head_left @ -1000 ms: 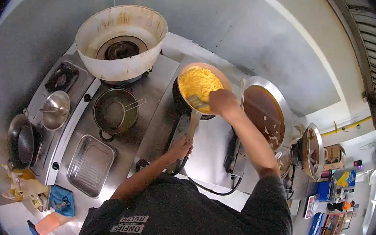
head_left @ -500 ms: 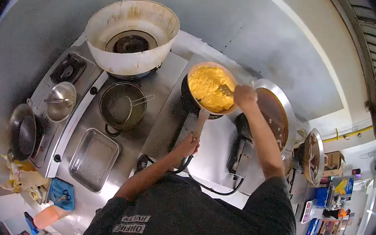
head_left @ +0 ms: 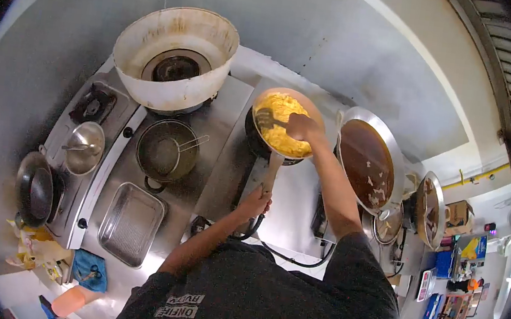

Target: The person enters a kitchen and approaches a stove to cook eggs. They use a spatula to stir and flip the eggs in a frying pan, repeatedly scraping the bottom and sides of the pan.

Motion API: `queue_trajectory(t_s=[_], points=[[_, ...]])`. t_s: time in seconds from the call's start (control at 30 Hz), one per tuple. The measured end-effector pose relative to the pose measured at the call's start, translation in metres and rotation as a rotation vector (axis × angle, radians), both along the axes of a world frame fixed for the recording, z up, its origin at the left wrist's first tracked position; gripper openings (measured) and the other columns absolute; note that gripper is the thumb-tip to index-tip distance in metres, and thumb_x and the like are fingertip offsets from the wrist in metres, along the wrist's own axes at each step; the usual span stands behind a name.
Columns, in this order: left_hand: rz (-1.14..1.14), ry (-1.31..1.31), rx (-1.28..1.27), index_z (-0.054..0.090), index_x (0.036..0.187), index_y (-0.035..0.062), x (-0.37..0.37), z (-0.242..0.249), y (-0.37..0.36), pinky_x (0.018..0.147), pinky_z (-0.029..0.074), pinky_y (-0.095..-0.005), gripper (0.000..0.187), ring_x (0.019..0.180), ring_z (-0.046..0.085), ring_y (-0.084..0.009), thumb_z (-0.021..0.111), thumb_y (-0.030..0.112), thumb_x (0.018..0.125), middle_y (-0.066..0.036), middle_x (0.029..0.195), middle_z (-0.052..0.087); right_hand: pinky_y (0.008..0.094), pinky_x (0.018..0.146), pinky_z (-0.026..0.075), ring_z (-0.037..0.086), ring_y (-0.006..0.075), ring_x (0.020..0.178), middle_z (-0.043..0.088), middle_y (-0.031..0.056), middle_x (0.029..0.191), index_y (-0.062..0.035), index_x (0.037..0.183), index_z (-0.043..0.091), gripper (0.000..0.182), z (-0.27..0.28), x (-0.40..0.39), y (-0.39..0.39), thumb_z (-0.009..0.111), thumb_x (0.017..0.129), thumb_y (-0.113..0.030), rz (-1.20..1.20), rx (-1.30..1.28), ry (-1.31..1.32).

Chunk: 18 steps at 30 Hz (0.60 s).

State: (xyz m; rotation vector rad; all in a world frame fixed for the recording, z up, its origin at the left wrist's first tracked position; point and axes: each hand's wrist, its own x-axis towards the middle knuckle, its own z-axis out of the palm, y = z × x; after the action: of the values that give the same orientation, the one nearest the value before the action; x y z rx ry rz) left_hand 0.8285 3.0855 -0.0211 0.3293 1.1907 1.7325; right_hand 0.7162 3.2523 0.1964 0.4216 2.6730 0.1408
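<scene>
You see two hands, left [head_left: 255, 204] and right [head_left: 303, 127], one frying pan [head_left: 286, 106], one spatula [head_left: 265, 119], and one metal tray [head_left: 130, 223].

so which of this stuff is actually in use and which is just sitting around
In use:
frying pan, handle held by the left hand
yellow egg in it
spatula in the right hand

Lying about:
big white pot
strainer pot
steel tray
brown sauce pan

The round frying pan of scrambled egg [head_left: 284, 125] sits beyond the left grip [head_left: 255, 203]; the round metal pot with strainer [head_left: 166, 150] lies left, the wide sauce-filled pan [head_left: 367, 159] right, on the steel counter [head_left: 218, 155].
</scene>
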Motion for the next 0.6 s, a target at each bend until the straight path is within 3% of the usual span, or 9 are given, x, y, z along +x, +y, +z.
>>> queue_trajectory(t_s=[0.1, 0.23, 0.3, 0.37, 0.43, 0.53, 0.6], points=[[-0.026, 0.049, 0.009, 0.036, 0.086, 0.0061, -0.002, -0.001, 0.0, 0.044, 0.04, -0.0257, 0.015, 0.051, 0.045, -0.0099, 0.04, 0.021, 0.089, -0.001, 0.063, 0.045, 0.0404, 0.069, 0.047, 0.059, 0.0305, 0.084, 0.06, 0.0173, 0.091, -0.0083, 0.095, 0.061, 0.029, -0.008, 0.004, 0.009, 0.044, 0.073, -0.019, 0.013, -0.026, 0.143], [-0.016, 0.052, 0.012, 0.034, 0.085, 0.0064, -0.001, 0.014, -0.004, 0.044, 0.04, -0.0265, 0.017, 0.051, 0.045, -0.0103, 0.042, 0.021, 0.089, -0.001, 0.062, 0.044, 0.0409, 0.07, 0.047, 0.059, 0.0318, 0.081, 0.061, 0.0172, 0.085, -0.0072, 0.092, 0.062, 0.029, -0.036, 0.007, 0.054, 0.045, 0.072, -0.02, 0.083, 0.03, 0.292], [-0.035, 0.073, 0.011, 0.034, 0.084, 0.0063, -0.003, 0.014, -0.006, 0.044, 0.04, -0.0267, 0.018, 0.05, 0.044, -0.0103, 0.042, 0.022, 0.089, -0.001, 0.062, 0.044, 0.0414, 0.07, 0.047, 0.059, 0.0317, 0.08, 0.061, 0.0174, 0.085, -0.0058, 0.091, 0.062, 0.029, -0.042, 0.008, 0.077, 0.045, 0.073, -0.022, -0.101, 0.105, 0.274], [-0.04, 0.029, -0.04, 0.035, 0.083, 0.0062, -0.002, 0.005, -0.002, 0.043, 0.039, -0.027, 0.019, 0.05, 0.043, -0.0105, 0.04, 0.023, 0.089, -0.001, 0.061, 0.043, 0.0412, 0.07, 0.048, 0.059, 0.0312, 0.083, 0.061, 0.0179, 0.087, -0.0065, 0.09, 0.062, 0.028, -0.031, 0.038, 0.1, 0.046, 0.074, -0.024, 0.097, 0.233, 0.221], [-0.029, 0.012, -0.023, 0.035, 0.083, 0.0062, -0.003, 0.015, -0.004, 0.043, 0.039, -0.027, 0.018, 0.049, 0.043, -0.0106, 0.04, 0.023, 0.089, -0.001, 0.061, 0.043, 0.0406, 0.072, 0.048, 0.059, 0.0322, 0.085, 0.06, 0.0205, 0.088, -0.0011, 0.087, 0.061, 0.031, 0.03, 0.07, 0.056, 0.046, 0.076, -0.026, -0.342, 0.114, 0.343], [-0.073, 0.03, -0.009, 0.035, 0.083, 0.0064, -0.004, 0.01, -0.001, 0.043, 0.038, -0.0273, 0.018, 0.048, 0.043, -0.0108, 0.04, 0.022, 0.089, -0.001, 0.061, 0.043, 0.0415, 0.075, 0.048, 0.058, 0.0323, 0.09, 0.059, 0.0211, 0.093, -0.0019, 0.091, 0.061, 0.033, 0.031, 0.085, 0.068, 0.044, 0.079, -0.028, -0.289, 0.184, 0.251], [-0.115, 0.073, -0.013, 0.035, 0.083, 0.0066, -0.003, 0.001, -0.002, 0.043, 0.038, -0.0275, 0.017, 0.048, 0.043, -0.0109, 0.041, 0.022, 0.089, -0.002, 0.061, 0.043, 0.0392, 0.073, 0.048, 0.058, 0.0325, 0.088, 0.06, 0.0179, 0.091, -0.0058, 0.09, 0.062, 0.025, 0.016, 0.072, 0.069, 0.045, 0.076, -0.019, -0.349, 0.18, 0.284]])
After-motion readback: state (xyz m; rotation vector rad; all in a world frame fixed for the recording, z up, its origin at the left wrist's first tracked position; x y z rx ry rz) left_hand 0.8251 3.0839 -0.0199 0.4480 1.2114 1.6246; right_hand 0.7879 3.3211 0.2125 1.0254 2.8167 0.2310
